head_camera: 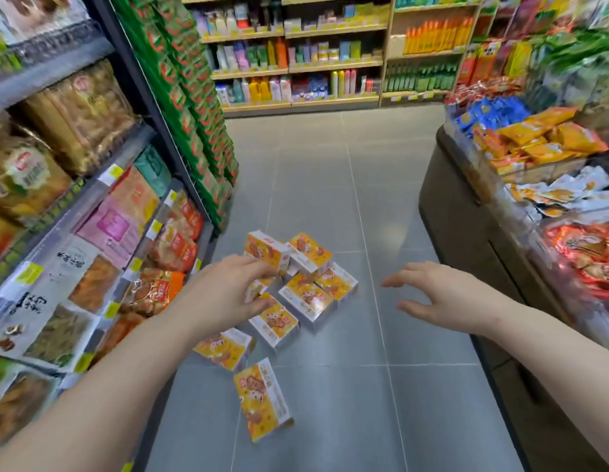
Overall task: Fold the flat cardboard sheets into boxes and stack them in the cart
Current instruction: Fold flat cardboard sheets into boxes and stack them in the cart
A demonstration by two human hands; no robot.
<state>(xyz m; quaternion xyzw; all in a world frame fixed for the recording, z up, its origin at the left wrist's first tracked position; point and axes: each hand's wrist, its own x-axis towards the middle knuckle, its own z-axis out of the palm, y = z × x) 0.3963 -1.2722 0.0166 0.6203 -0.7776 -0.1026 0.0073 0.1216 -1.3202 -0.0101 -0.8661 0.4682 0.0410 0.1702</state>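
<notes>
Several small yellow-and-white printed boxes lie in a loose pile (306, 284) on the grey tile floor of a shop aisle. One box (262, 398) lies apart, nearest to me, and another (223, 349) lies just left of the pile. My left hand (228, 287) hovers over the pile's left side with fingers curled and apart, holding nothing. My right hand (439, 294) is stretched out to the right of the pile, open, above bare floor. No cart and no flat cardboard sheet is in view.
Shelves of packaged snacks (102, 240) line the left of the aisle. On the right stands a low display bin (473, 212) heaped with snack packets. Shelves of bottles (330, 56) close the far end. Grey tile floor (330, 165) runs between them.
</notes>
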